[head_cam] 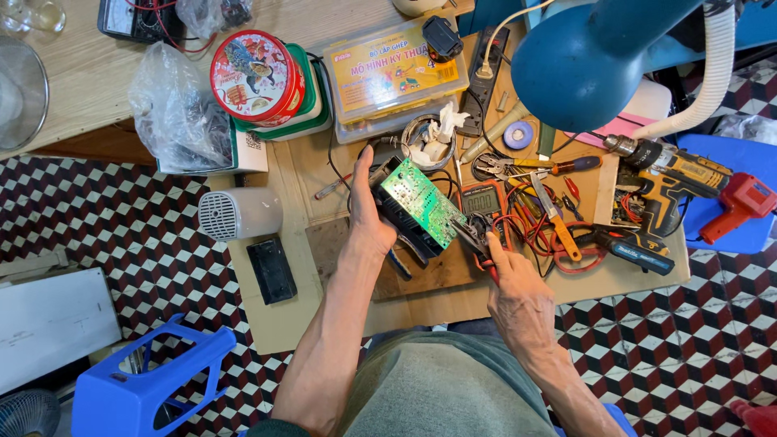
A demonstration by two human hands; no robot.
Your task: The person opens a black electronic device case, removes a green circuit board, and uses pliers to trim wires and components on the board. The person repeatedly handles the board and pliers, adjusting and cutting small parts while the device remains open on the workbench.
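Observation:
My left hand (pixel 368 218) grips a green circuit board (pixel 422 201) seated in a black casing, tilted above a low wooden bench (pixel 421 283). My right hand (pixel 514 287) holds small pliers (pixel 477 239) whose jaws meet the board's lower right corner. Just behind the board lies an orange multimeter (pixel 483 198) with red and black leads.
Around lie screwdrivers, cutters, a yellow cordless drill (pixel 668 178), a red tool (pixel 740 202), a clear parts box (pixel 396 73), a round red tin (pixel 257 77), a plastic bag (pixel 174 109), a white cylinder (pixel 239 213), a black block (pixel 271 269). A blue lamp shade (pixel 591 61) hangs overhead. A blue stool (pixel 146 388) stands on the chequered floor.

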